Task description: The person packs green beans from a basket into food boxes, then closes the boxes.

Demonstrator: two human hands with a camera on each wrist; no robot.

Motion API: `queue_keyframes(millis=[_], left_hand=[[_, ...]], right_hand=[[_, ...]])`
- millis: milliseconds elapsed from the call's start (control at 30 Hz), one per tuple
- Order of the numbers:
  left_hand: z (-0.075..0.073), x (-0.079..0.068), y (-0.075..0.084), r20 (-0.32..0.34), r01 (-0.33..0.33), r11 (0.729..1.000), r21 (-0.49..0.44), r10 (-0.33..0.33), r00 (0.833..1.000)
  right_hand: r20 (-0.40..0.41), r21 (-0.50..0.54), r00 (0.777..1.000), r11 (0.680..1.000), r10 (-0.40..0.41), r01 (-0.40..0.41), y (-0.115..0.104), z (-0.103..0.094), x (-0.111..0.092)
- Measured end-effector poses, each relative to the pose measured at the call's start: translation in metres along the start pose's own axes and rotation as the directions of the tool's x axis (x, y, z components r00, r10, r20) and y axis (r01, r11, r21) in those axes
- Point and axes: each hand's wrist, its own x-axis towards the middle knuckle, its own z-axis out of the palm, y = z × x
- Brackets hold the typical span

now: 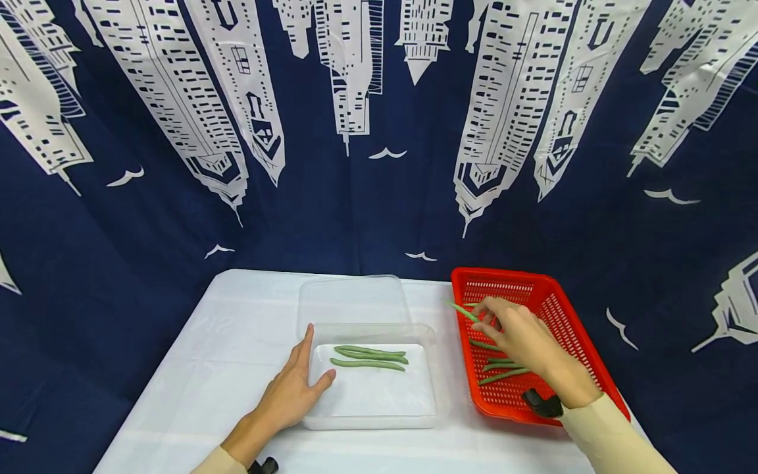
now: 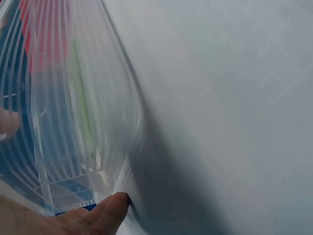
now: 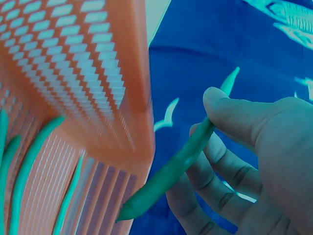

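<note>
right hand [image 1: 516, 331] pinches bean [image 3: 175, 164]; only its wrist view shows both ends

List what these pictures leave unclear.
Head view: how many green beans lie in the red basket, which the right arm partly covers.
Left wrist view: what the green shape is, blurred behind the clear container's wall.
Right wrist view: those beans' lower ends, cut off by the bottom edge.

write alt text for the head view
The right hand pinches a green bean over the rim of a red basket with more beans; the left hand touches a clear container holding several beans on a white table.
</note>
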Motion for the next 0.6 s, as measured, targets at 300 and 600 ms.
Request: queue_keyframes(millis=[300,600], left_hand=[[0.005,0.001,-0.001,-0.005,0.0,1.0,-0.009,0.0,1.0],[0.005,-0.001,-0.002,-0.025,0.004,1.0,0.004,-0.004,1.0]], right_hand=[[0.009,0.021,0.998,0.998,-0.061,0.061,-0.028,0.018,0.01],[0.044,0.062,0.989,0.988,-0.143,0.14,-0.054,0.035,0.021]])
